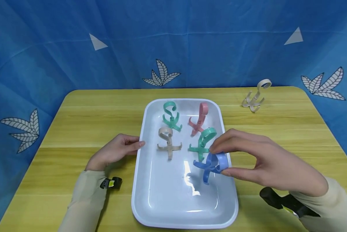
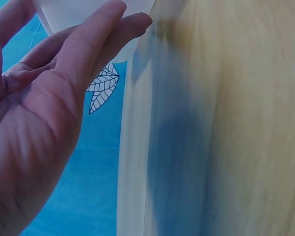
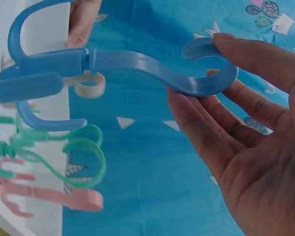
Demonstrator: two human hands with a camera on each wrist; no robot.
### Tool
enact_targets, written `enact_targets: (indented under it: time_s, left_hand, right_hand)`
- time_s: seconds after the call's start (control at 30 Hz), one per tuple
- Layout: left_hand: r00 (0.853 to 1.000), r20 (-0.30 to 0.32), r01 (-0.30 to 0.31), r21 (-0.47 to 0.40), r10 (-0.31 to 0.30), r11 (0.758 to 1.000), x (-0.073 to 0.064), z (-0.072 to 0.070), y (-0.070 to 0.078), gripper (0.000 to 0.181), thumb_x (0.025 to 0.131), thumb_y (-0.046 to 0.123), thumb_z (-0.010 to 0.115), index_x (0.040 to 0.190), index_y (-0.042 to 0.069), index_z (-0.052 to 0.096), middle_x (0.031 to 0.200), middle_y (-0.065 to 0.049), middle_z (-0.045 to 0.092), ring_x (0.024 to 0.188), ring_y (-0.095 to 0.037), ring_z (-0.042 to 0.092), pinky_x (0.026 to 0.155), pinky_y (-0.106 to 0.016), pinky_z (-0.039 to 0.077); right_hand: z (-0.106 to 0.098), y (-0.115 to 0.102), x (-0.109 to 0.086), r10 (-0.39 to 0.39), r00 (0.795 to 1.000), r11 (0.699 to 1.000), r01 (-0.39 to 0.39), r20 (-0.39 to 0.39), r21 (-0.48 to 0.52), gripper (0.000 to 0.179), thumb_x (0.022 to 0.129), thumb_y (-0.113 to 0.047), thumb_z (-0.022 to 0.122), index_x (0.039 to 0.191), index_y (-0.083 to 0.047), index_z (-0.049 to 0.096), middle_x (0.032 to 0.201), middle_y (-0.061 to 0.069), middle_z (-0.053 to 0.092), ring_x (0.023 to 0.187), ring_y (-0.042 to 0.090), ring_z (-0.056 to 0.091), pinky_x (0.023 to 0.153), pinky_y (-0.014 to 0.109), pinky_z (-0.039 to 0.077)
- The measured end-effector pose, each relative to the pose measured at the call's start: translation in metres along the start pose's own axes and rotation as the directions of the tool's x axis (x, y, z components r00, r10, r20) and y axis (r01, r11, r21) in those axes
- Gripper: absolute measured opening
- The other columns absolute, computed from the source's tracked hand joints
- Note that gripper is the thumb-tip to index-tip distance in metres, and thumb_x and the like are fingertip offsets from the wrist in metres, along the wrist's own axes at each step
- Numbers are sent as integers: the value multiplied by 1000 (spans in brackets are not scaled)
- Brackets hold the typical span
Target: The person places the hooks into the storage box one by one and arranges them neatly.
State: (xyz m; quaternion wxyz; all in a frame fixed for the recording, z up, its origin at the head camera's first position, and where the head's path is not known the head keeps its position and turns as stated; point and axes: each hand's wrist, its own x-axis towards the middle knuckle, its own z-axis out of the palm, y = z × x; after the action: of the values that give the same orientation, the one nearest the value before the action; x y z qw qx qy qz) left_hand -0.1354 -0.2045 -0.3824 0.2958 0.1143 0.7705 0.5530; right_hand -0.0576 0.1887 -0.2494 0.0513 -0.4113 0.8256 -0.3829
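A blue multi-prong hook (image 1: pixel 210 166) is pinched by its curved top in my right hand (image 1: pixel 249 158), over the right side of the white tray (image 1: pixel 162 193). In the right wrist view, thumb and fingertips grip the curl of the blue hook (image 3: pixel 147 66), prongs pointing away from the palm. My left hand (image 1: pixel 116 149) holds the tray's left rim, thumb over the edge. Inside the tray, two green hooks (image 1: pixel 171 120), a pink hook (image 1: pixel 201 119) and a beige hook (image 1: pixel 169 145) stand on their prongs, towards the far half.
Another beige hook (image 1: pixel 254 98) stands on the wooden table (image 1: pixel 89 122) at the far right corner. Behind the table hangs a blue cloth (image 1: pixel 220 48) with leaf and triangle prints. Each wrist carries a black strap-on camera (image 1: pixel 111 183).
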Motion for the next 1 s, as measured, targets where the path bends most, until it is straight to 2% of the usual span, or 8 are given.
enact_targets:
  time_s: [0.17,0.33,0.5,0.8,0.9,1.0]
  left_hand:
    - [1000,-1,-7,-4,7,1000,0,0,-1,49,99,30,61,131,-7,59,123,-19,64,108,-29,65,89,-37,53]
    - [1000,-3,-15,-21,14,1000,-1,0,-3,48,100,29,60,131,-8,58,124,-20,63,111,-29,63,90,-37,52]
    - [1000,-12,-2,-29,2,1000,-1,0,-4,48,100,28,60,131,-8,58,125,-20,62,112,-30,62,91,-37,52]
    - [1000,-3,-15,-35,15,999,1,2,-2,48,100,28,60,131,-8,57,126,-20,62,112,-29,62,90,-36,52]
    - [1000,-2,-11,-30,10,999,1,1,-2,48,100,28,60,131,-9,57,126,-21,62,111,-28,63,89,-36,53]
    - [1000,2,-5,-28,5,1000,1,1,-1,48,100,29,60,131,-8,58,126,-20,62,110,-28,63,89,-36,53]
  right_hand:
    - [11,7,13,-7,999,999,4,49,53,41,86,-13,79,123,-24,64,119,-10,61,106,10,58,87,28,52]
    - [20,11,26,16,993,996,-26,114,83,33,90,-20,74,121,-25,65,118,-11,60,108,8,57,89,31,51]
    - [28,14,38,-7,987,992,-13,158,124,30,93,-22,71,122,-21,64,120,-10,60,110,9,56,93,32,50]
    - [40,19,49,-77,980,977,39,182,208,31,93,-17,71,123,-13,63,121,-6,61,111,10,58,93,30,50]
    - [45,20,52,-73,977,973,25,202,230,32,92,-15,72,123,-13,63,120,-6,60,110,9,58,94,29,50]
    - [50,20,55,-37,972,975,-16,233,222,34,91,-15,73,124,-15,63,121,-8,59,111,7,58,95,28,48]
